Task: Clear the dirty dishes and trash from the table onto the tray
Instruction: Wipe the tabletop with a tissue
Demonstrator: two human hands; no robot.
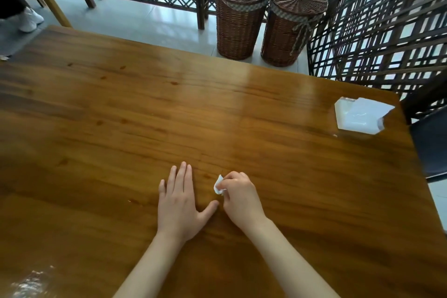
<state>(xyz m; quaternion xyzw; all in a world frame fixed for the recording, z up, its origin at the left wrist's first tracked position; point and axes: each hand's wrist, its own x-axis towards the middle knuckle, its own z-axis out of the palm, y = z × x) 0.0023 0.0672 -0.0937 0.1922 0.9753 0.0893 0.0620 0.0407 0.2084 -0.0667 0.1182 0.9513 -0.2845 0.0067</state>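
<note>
Left hand [180,203] flat on table [121,116]; right hand [238,197] pinches apparent tissue [218,185].

**Single head-worn view, looking down and forward**

The scene is seen from one wide-angle camera worn on the head, tilted steeply down over the glossy brown wooden table [169,109]. The near tabletop is viewed closely; the far edge, two lidded brown wicker baskets [242,19] and dark lattice screens [377,31] are taken in beyond.

Two baskets [268,22] stand side by side behind the table [121,116].
</note>
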